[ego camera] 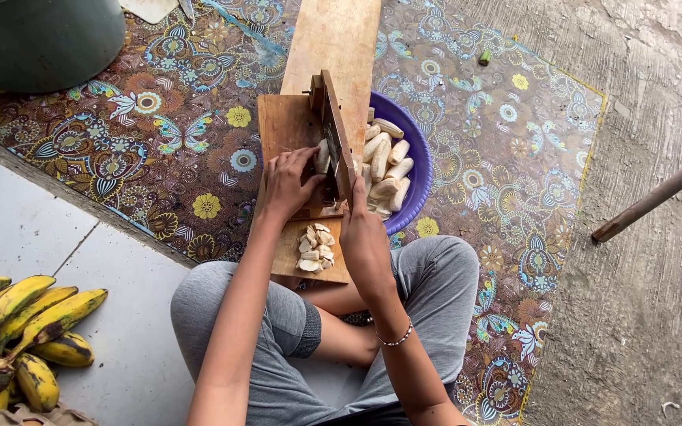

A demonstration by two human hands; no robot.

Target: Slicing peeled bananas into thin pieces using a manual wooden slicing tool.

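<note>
The left hand [287,183] pinches a peeled banana [322,155] against the upright blade [335,146]; the right hand [363,233] grips the blade's frame at four o'clock — fingertips sit close, so a slip could nick them.

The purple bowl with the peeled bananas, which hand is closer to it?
The right hand. It rests on the wooden slicer right beside the purple bowl. The left hand is on the far side of the slicer, pressing a peeled banana against it.
</note>
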